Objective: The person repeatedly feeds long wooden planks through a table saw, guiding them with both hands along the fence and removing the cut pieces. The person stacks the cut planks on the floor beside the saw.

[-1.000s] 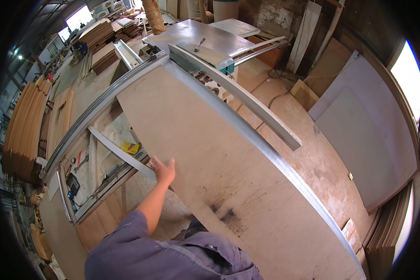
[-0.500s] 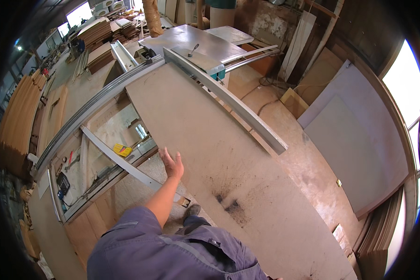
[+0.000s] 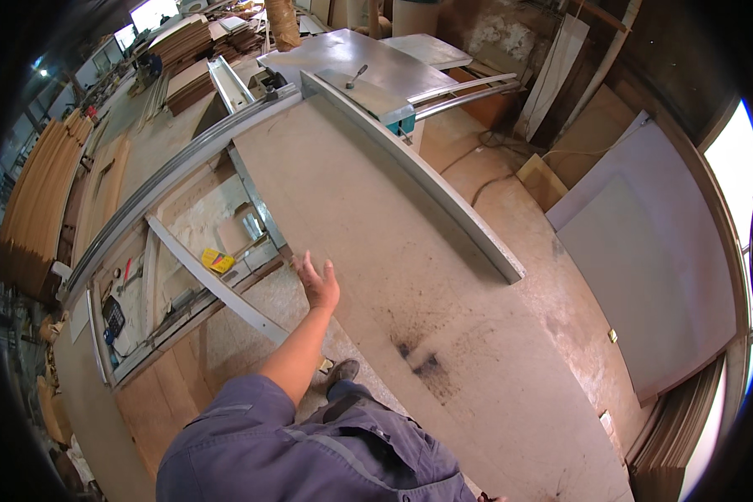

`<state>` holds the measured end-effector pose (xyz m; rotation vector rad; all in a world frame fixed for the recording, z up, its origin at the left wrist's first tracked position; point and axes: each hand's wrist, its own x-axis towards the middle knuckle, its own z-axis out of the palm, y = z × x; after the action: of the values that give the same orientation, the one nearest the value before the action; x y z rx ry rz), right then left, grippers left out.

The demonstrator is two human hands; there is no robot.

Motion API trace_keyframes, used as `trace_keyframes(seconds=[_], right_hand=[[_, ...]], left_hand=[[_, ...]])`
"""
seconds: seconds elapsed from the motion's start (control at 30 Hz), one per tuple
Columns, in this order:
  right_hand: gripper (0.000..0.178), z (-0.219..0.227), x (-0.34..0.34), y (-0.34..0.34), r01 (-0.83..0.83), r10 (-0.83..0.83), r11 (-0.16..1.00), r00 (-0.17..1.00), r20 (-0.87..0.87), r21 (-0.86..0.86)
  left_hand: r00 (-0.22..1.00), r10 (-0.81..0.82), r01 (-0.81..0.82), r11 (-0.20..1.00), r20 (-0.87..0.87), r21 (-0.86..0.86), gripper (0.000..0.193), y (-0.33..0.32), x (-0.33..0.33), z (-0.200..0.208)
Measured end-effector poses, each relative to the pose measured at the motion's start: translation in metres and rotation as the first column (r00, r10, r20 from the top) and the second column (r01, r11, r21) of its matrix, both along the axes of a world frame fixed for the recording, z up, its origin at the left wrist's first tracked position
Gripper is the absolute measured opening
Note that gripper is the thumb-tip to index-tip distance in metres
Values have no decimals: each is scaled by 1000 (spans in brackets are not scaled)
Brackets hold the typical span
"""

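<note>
Board (image 3: 368,226): long, flat, tan, matte; dark smudges (image 3: 422,360) speckling near half. Lying across metal-framed bench (image 3: 178,177), long straight grey fence (image 3: 420,173) running over right side. Since earlier frame: floor gap between board and fence no longer showing; metal strip (image 3: 256,198) now appearing beside board's left edge. Left hand (image 3: 318,280): fingers spreading apart, hovering or resting at left edge, contact not tellable. Right hand (image 3: 492,499): barely showing at lower rim, state not tellable.
</note>
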<state>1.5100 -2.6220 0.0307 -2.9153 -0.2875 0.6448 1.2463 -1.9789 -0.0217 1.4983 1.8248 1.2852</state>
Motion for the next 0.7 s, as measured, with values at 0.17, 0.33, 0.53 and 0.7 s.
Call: trace_keyframes(seconds=[0.17,0.33,0.53,0.7], right_hand=[[30,8,0,19,1,-1,1000,1000,-12,-5],[34,14,3,27,-9,9,1000,1000,-14,-24],[38,24,4,34,-25,24,998,1000,-17,-52],[42,45,-11,47,-58,56,995,998,-27,-85]], left_hand=[[1000,-12,13,1000,27,-22,64,-4,2,11],[999,-9,9,1000,-33,-19,62,-8,6,18],[998,10,-12,1000,63,27,64,-12,3,12],[909,242,-113,927,340,-357,68,-18,10,36]])
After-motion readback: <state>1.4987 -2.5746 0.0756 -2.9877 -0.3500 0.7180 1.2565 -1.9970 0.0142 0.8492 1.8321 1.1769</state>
